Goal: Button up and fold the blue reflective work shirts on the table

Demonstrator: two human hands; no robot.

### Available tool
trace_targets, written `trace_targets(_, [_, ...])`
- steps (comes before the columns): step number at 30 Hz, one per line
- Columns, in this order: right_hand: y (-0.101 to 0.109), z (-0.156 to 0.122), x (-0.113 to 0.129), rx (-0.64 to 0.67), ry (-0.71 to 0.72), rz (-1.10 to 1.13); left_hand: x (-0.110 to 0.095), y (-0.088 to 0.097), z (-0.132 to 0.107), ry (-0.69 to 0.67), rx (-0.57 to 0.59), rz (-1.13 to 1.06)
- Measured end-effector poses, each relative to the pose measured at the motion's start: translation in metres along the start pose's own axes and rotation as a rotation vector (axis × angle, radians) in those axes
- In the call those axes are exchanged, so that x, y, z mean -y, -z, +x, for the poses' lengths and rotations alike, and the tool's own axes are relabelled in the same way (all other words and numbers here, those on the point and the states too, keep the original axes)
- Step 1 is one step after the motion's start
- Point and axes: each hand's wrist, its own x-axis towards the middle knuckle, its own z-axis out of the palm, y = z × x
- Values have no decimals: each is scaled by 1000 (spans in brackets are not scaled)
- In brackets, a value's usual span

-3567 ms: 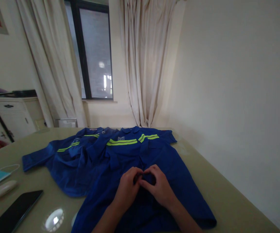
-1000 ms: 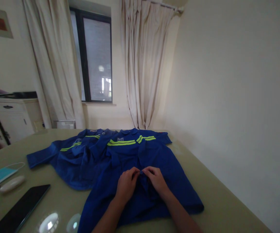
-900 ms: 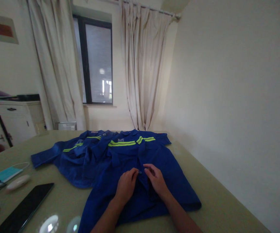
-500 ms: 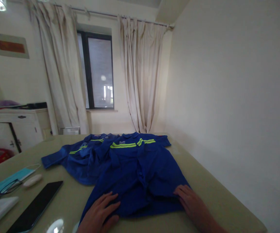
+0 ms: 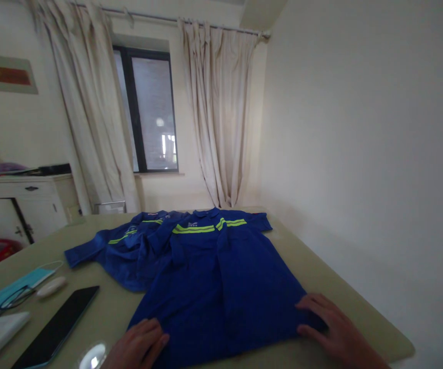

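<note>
A blue work jacket point(image 5: 260, 292) with yellow-green reflective stripes lies front up, its hem toward me. My left hand point(image 5: 137, 344) is at the lower left corner, with its fingers curled together on the cloth. At the lower right corner is my right hand point(image 5: 333, 325), its thumb and fingers apart and touching the fabric, blue cloth showing between them. A second blue jacket point(image 5: 125, 261) with similar stripes lies rumpled to the left, partly under the first one.
On the table point(image 5: 344, 292) at left are a black phone point(image 5: 58, 325), a white oval object point(image 5: 51, 288), glasses point(image 5: 4, 305), a light blue face mask point(image 5: 25, 282) and a white box-like object point(image 5: 0, 335). A wall point(image 5: 367, 169) runs along the right side.
The near jacket's front panels and hem now lie flatter and reach closer to me. My right hand has moved right, and my left hand has moved down and left.
</note>
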Motion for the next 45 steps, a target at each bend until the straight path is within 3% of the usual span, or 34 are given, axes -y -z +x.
trace_targets(4, [-13, 58, 73, -61, 19, 137, -52, -15, 67, 145, 94, -62])
trace_targets(7, [-48, 119, 129, -8, -3, 159, -89, -45, 121, 305, 159, -78])
trace_targets(10, [-89, 169, 156, 105, -143, 107, -103, -78, 143, 468, 225, -107])
trace_targets(13, [-119, 192, 150, 154, -264, 108, -98, -95, 137, 520, 251, -83])
trace_targets(17, [-137, 192, 122, 136, -283, 203, -86, -87, 129, 563, 334, -127])
trace_targets(21, [-136, 188, 105, 65, -302, 404, -68, -79, 157, 604, 370, -81])
trace_targets(24, [-129, 187, 103, 21, -295, 351, -49, -89, 183, 577, 227, -39])
trace_targets(26, [-125, 186, 104, 31, -293, 257, -40, -101, 192, 463, 126, -43])
trace_targets(30, [-123, 186, 108, 22, -350, 113, -32, -118, 191, 286, 117, -4])
trace_targets(38, [-124, 184, 118, 93, -397, -5, -30, -112, 198, 435, 176, -128])
trace_targets(45, [-130, 184, 118, -101, -184, 329, -30, -118, 195, 388, 73, -140])
